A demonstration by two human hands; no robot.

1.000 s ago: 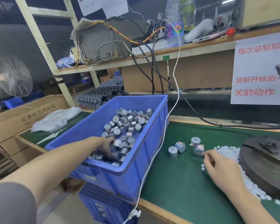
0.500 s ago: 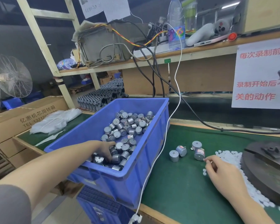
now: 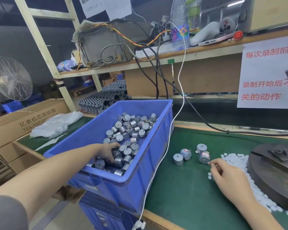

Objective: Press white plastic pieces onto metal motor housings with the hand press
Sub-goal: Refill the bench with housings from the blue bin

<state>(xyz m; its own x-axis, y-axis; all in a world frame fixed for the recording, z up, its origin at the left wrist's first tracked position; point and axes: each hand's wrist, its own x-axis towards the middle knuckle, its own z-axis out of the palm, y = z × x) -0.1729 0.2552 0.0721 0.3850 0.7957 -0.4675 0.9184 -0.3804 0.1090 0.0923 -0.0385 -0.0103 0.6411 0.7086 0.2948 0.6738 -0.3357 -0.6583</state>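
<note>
While your left hand (image 3: 106,153) is digging into the metal motor housings (image 3: 131,128) heaped in the blue bin (image 3: 140,178) at 9 o'clock, its fingers are curling down among them. I cannot tell whether they are gripping one yet. Your right hand (image 3: 226,175) is resting on the green bench (image 3: 181,196) at 4 o'clock, with thumb and forefinger pinching a small white piece (image 3: 208,163) against the nearest of four loose housings (image 3: 185,153). These are lying on the bench just to the bin's 3 o'clock. The pile of white plastic pieces (image 3: 236,159) is spreading from there toward 5 o'clock, along the edge of the dark round press base (image 3: 273,171) at 3 o'clock.

You are looking to be at the stocking and pairing step, with nothing sitting under the press yet. Next you are needing a firm hold on one housing, shaft end up, and the white piece seated squarely on it before carrying both to the press base.
</note>
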